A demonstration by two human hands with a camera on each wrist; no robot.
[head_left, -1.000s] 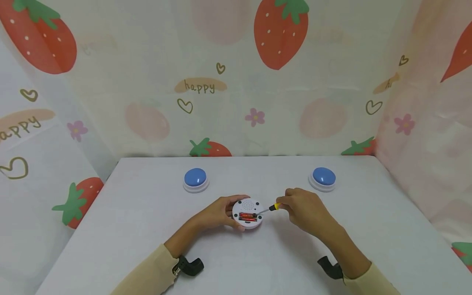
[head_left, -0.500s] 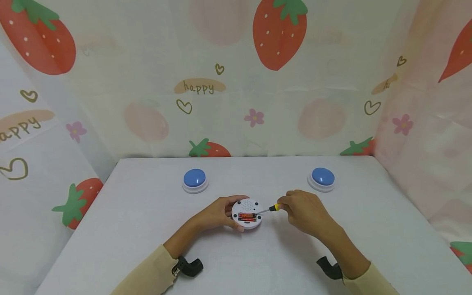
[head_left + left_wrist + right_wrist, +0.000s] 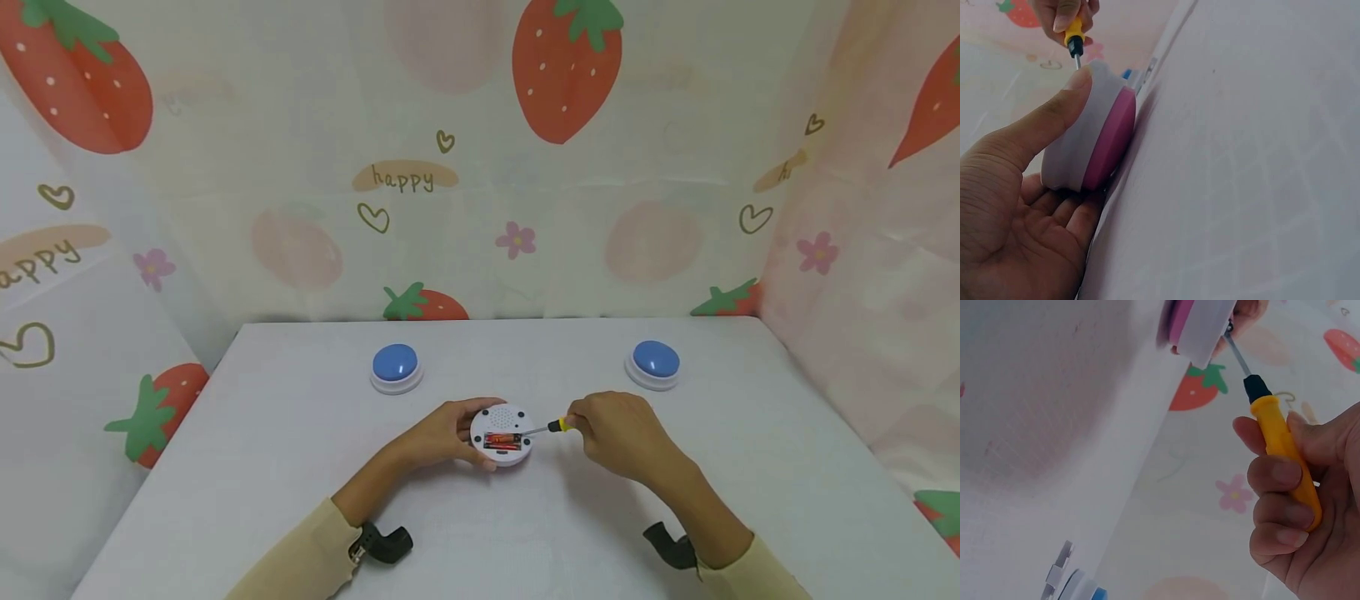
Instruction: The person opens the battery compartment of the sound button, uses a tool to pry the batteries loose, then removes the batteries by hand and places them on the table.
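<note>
A round white push button (image 3: pixel 501 418) is turned over, its underside facing up and its pink cap (image 3: pixel 1113 137) toward the table. In its uncovered battery compartment sit red batteries (image 3: pixel 501 442). My left hand (image 3: pixel 437 433) grips the button from the left, thumb on the near rim and fingers around the far side. My right hand (image 3: pixel 624 435) holds a screwdriver (image 3: pixel 1279 434) with a yellow handle and black collar, fingers wrapped round the handle. Its thin metal shaft reaches the compartment's right end; exact contact at the tip is too small to tell.
Two blue-capped push buttons stand toward the back of the white table (image 3: pixel 300 375), one at the left (image 3: pixel 395 367) and one at the right (image 3: pixel 654 364). A strawberry-patterned curtain (image 3: pixel 480 242) hangs behind and along both sides.
My right hand has dropped slightly toward me, and the screwdriver's handle lies a little lower, its tip still at the compartment. My left hand keeps its hold on the button.
</note>
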